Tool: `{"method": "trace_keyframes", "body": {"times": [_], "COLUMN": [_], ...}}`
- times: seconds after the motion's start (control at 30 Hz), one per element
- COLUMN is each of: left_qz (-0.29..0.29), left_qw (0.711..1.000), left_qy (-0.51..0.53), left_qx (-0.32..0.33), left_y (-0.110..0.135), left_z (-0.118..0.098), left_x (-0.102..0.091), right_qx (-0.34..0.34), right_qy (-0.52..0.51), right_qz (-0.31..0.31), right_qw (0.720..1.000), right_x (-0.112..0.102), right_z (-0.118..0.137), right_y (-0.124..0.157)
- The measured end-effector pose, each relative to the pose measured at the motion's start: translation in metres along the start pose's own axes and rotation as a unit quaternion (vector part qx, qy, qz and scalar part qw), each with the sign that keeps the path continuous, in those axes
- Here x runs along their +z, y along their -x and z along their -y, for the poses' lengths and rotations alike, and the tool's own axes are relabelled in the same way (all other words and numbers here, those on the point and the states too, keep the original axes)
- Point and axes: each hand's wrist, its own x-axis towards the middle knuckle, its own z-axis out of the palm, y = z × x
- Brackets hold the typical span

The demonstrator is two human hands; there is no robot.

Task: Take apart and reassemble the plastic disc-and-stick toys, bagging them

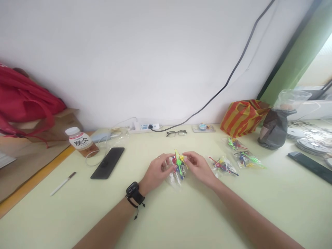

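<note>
Between my two hands is a clear plastic bag (174,180) with small coloured plastic pieces, shaped like clock hands, in or on it. My left hand (158,172) closes its thumb and fingers on the left side of this bundle. A bright green pointer (179,162) stands out on top, near the left thumb. From the right, my right hand (198,167) pinches the bundle near a yellow piece. Which pieces each fingertip touches is partly hidden. To the right lie several similar clear bags of coloured pointers (224,166).
On the left are a black phone (107,163), a pen (63,183) and a drink bottle (81,141). Eyeglasses (176,133), a power strip (144,127) and a small tray (203,128) line the wall. A striped bag (242,117), a grey bag (273,129) and stacked discs (311,145) stand right.
</note>
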Motion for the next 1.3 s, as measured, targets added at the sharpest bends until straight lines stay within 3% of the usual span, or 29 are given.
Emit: {"method": "trace_keyframes", "body": {"times": [0.13,0.33,0.5,0.67,0.8,1.07,1.2,1.3], "left_qz": [0.008,0.058,0.074,0.085,0.075,0.074,0.062,0.066], "left_qw": [0.999,0.998,0.997,0.996,0.997,0.997,0.998,0.998], "left_qy": [-0.003,-0.02,-0.011,0.002,0.004,-0.005,0.007,0.008], "left_qx": [-0.049,0.02,0.007,0.041,0.022,0.028,0.004,-0.002], "left_y": [0.002,0.001,0.0,-0.001,-0.002,-0.003,-0.003,-0.002], "left_z": [0.0,-0.006,-0.002,-0.003,-0.005,0.001,0.004,0.003], "left_x": [-0.002,-0.009,-0.009,-0.01,-0.009,-0.006,-0.004,-0.004], "right_qx": [-0.028,-0.174,-0.234,-0.244,-0.266,-0.231,-0.143,-0.042], "right_qy": [-0.008,0.034,0.049,0.079,0.099,0.023,-0.008,-0.059], "right_qz": [-0.039,-0.111,-0.156,-0.179,-0.174,-0.247,-0.277,-0.303], "right_qw": [0.999,0.978,0.958,0.95,0.943,0.941,0.95,0.95], "right_x": [-0.007,-0.011,-0.009,-0.006,-0.007,-0.021,-0.042,-0.058], "right_z": [0.016,0.037,0.039,0.036,0.035,0.04,0.032,0.009], "right_y": [0.002,0.009,0.013,0.014,0.014,0.008,-0.006,-0.018]}}
